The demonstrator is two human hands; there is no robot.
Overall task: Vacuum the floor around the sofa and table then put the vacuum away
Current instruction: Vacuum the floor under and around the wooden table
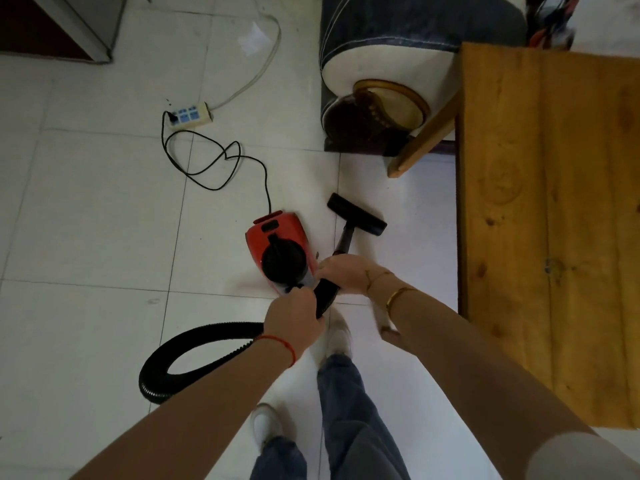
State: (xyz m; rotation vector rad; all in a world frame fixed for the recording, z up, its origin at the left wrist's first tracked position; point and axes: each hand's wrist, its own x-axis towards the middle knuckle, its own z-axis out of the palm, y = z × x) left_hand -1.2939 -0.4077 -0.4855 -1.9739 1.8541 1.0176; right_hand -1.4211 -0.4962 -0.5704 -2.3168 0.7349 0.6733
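Both hands, left hand and right hand, grip wand; keep floor head flat, sweep toward table edge.

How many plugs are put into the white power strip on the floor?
1. A single black plug sits at the left end of the power strip; its cord runs to the red vacuum. The other sockets look free, though they are small.

Vacuum on floor, nozzle just right, power strip behind, table right, sofa seemingly behind it.
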